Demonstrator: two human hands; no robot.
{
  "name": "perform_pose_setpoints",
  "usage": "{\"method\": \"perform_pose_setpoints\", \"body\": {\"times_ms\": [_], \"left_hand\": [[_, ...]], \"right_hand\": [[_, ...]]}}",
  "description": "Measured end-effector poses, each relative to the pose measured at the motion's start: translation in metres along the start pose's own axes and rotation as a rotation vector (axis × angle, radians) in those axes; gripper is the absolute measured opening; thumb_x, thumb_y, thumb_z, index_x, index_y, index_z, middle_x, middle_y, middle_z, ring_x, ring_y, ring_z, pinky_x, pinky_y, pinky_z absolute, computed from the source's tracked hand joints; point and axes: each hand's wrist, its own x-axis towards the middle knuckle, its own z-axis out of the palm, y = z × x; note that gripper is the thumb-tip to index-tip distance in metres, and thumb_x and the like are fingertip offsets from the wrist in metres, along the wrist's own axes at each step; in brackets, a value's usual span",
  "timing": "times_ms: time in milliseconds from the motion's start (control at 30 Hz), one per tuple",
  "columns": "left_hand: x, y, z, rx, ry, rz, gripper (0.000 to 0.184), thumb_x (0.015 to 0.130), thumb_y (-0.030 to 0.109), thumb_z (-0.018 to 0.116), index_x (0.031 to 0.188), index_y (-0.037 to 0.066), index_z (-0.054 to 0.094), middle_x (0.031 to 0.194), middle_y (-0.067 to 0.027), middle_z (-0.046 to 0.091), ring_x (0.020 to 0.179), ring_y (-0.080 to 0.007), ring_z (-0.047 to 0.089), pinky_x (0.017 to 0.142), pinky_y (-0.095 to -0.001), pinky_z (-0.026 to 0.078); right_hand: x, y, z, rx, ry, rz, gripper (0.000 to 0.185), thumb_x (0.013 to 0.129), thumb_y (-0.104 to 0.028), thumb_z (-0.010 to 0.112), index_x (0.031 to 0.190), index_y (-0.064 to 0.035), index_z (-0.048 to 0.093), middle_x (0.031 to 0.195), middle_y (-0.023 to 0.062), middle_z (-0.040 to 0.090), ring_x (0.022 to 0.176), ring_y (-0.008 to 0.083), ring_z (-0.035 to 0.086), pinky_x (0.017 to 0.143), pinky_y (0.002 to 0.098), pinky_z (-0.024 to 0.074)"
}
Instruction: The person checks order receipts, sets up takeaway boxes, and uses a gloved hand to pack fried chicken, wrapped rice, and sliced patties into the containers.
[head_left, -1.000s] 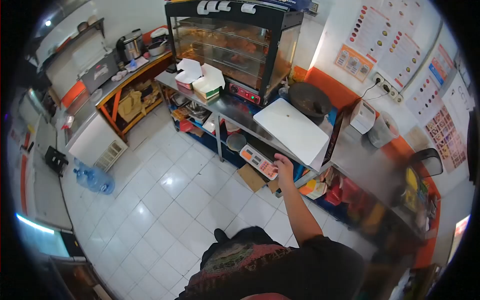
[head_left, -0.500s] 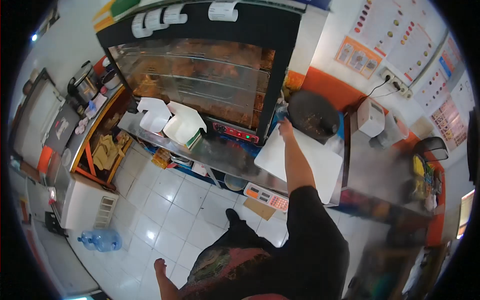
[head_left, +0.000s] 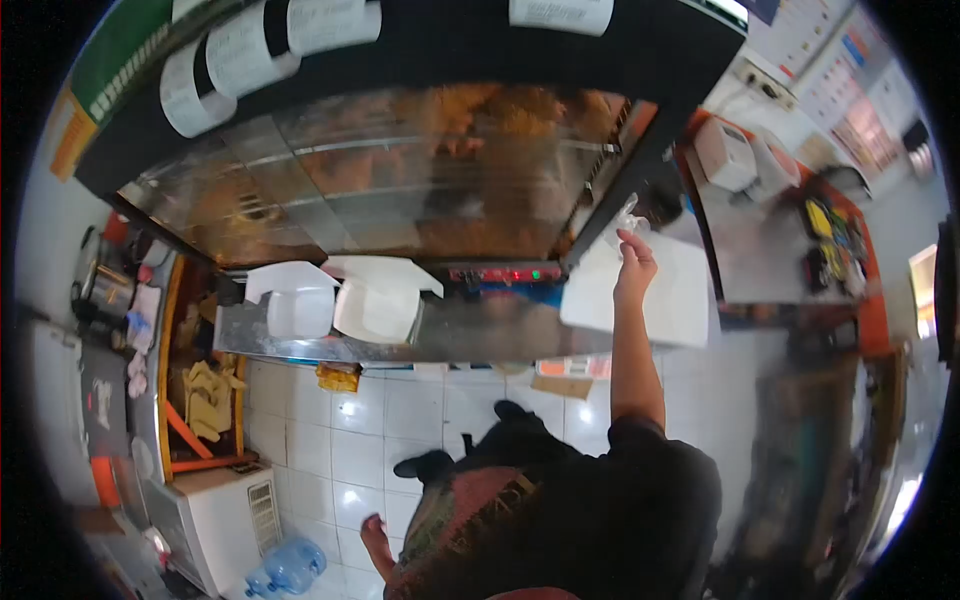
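My right hand [head_left: 635, 265] is raised over the white board [head_left: 675, 290] at the right, its fingers pinched on a crumpled clear plastic piece [head_left: 628, 215]. My left hand [head_left: 374, 530] hangs low beside my body, away from any object, with its fingers curled; whether it holds anything is too small to tell. Two opened white boxes stand side by side on the steel counter [head_left: 470, 325]: the left box [head_left: 300, 305] and the right box [head_left: 378, 305]. Behind them is the glass display cabinet [head_left: 400, 170] with fried food on its shelves.
A steel table [head_left: 760, 250] with a white device [head_left: 725, 155] stands at the right. Paper slips [head_left: 240, 60] hang from the cabinet's top. Blue water bottles [head_left: 290, 568] lie on the floor near a white freezer [head_left: 225, 520]. A wooden shelf [head_left: 165, 370] is at the left.
The view has moved closer to the cabinet and boxes. My right hand has gone from beside the scale, across the board, and now holds clear plastic. My left hand has come into view.
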Motion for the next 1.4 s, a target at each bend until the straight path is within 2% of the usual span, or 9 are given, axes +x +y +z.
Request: {"method": "perform_pose_setpoints", "body": {"times_ms": [33,133,433,767,833,900,1200,1300,1400], "left_hand": [[0.026,0.018,-0.014,0.231,0.012,0.435,0.025,0.089,0.015,0.053,0.097,-0.004,0.068,0.087,-0.0142,0.068,0.083,-0.0213,0.064,0.075,-0.0345,0.051],[0.080,0.140,-0.051,-0.016,0.002,0.229,0.030,0.091,0.021,0.053,0.087,-0.006,0.064,0.078,-0.0128,0.064,0.075,-0.0211,0.057,0.071,-0.0354,0.046],[0.031,0.452,-0.192,-0.246,-0.313,1.159,0.032,0.083,0.002,0.064,0.114,0.000,0.054,0.112,-0.0140,0.058,0.090,-0.0227,0.061,0.081,-0.0305,0.049],[0.195,0.367,-0.368,-0.143,0.420,1.047,0.016,0.076,0.002,0.065,0.090,0.002,0.058,0.083,-0.0129,0.054,0.072,-0.0300,0.056,0.060,-0.0372,0.046],[0.233,0.359,-0.399,0.096,0.502,1.133,0.018,0.072,0.004,0.067,0.087,0.005,0.058,0.082,-0.0108,0.054,0.073,-0.0294,0.056,0.059,-0.0385,0.047],[0.277,0.353,-0.436,0.150,0.541,1.060,0.015,0.072,0.006,0.066,0.084,0.006,0.056,0.080,-0.0090,0.052,0.073,-0.0295,0.056,0.060,-0.0405,0.047],[0.432,0.341,-0.612,0.286,0.634,0.822,0.010,0.075,0.008,0.063,0.082,0.008,0.056,0.080,-0.0079,0.053,0.081,-0.0281,0.056,0.064,-0.0412,0.048],[0.472,0.334,-0.652,0.341,0.607,0.853,0.010,0.073,0.006,0.061,0.081,0.008,0.056,0.079,-0.0069,0.052,0.080,-0.0275,0.055,0.064,-0.0404,0.048],[0.513,0.320,-0.674,0.235,0.609,0.907,0.008,0.073,0.005,0.061,0.081,0.007,0.058,0.080,-0.0084,0.054,0.075,-0.0306,0.055,0.065,-0.0421,0.047]], "right_hand": [[-0.032,-0.036,-0.011,-0.112,0.028,-0.082,0.023,0.082,0.005,0.056,0.099,0.0035,0.071,0.103,0.0111,0.068,0.100,0.0178,0.060,0.094,0.0293,0.0436],[-0.130,-0.123,0.002,0.025,-0.036,-0.236,0.023,0.082,0.006,0.055,0.094,-0.0006,0.073,0.098,0.0102,0.069,0.101,0.0208,0.058,0.095,0.0328,0.0416],[-0.468,-0.288,0.251,0.515,-1.019,-0.024,0.035,0.079,0.003,0.055,0.112,0.0023,0.068,0.122,0.0132,0.062,0.110,0.0223,0.055,0.097,0.0333,0.0400],[-0.674,-0.299,0.489,0.837,-1.323,0.556,0.039,0.086,0.005,0.045,0.124,0.0025,0.053,0.118,0.0097,0.057,0.110,0.0163,0.053,0.098,0.0314,0.0407],[-0.710,-0.319,0.549,0.583,-1.303,0.979,0.030,0.093,-0.001,0.047,0.122,-0.0014,0.055,0.111,0.0074,0.059,0.101,0.0131,0.055,0.094,0.0274,0.0426],[-0.741,-0.315,0.621,0.639,-1.321,0.892,0.025,0.099,-0.011,0.048,0.121,-0.0029,0.056,0.111,0.0079,0.060,0.100,0.0137,0.057,0.091,0.0280,0.0449],[-0.861,-0.376,0.866,1.058,-1.674,1.581,0.069,0.098,-0.062,0.027,0.148,-0.0135,0.032,0.151,0.0096,0.036,0.137,0.0292,0.036,0.109,0.0426,0.0366],[-0.903,-0.402,0.921,0.771,-1.638,1.220,0.079,0.095,-0.069,0.023,0.155,-0.0178,0.016,0.159,0.0043,0.021,0.142,0.0296,0.027,0.111,0.0492,0.0321],[-0.937,-0.379,0.978,0.915,-1.697,1.345,0.081,0.094,-0.071,0.020,0.155,-0.0185,0.016,0.159,0.0047,0.021,0.141,0.0314,0.027,0.109,0.0531,0.0320]]}}
